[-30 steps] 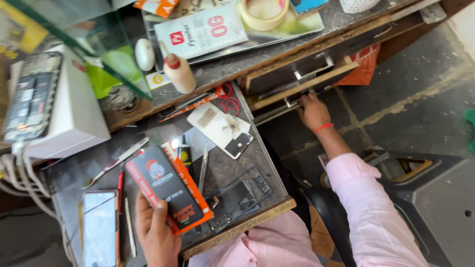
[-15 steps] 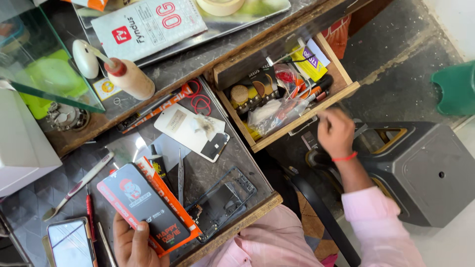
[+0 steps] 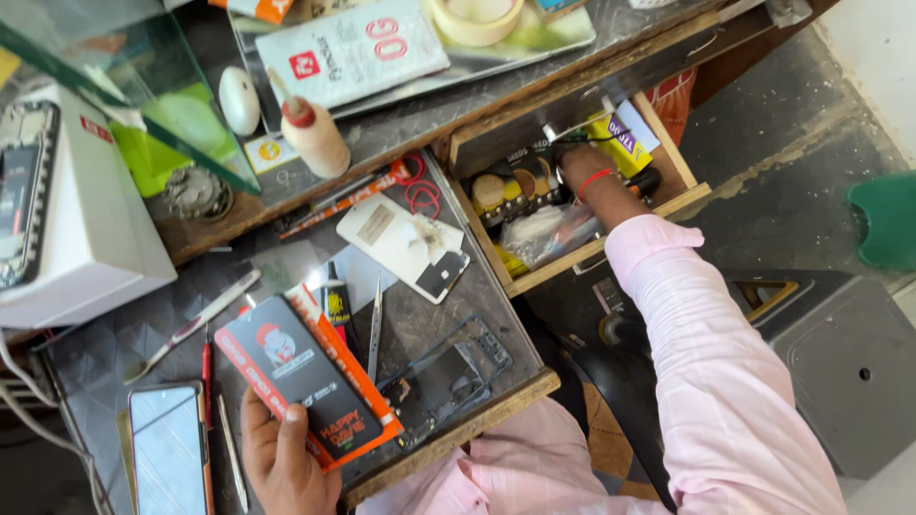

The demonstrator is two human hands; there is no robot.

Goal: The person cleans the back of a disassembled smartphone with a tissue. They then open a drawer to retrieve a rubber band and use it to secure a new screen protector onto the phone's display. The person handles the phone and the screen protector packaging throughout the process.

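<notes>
Left hand grips black-and-orange flat package by lower end, thumb across front, holding it tilted over grey surface. Smartphone lies just left of hand, screen up. Tweezers and small glue tube lie beside package; stripped phone frame near front edge. Right hand reaches deep into open wooden drawer among small parts; fingers hidden, grip cannot be told. Red band on wrist.

A dark worktop bears a smartphone, tweezers and a phone frame.
</notes>
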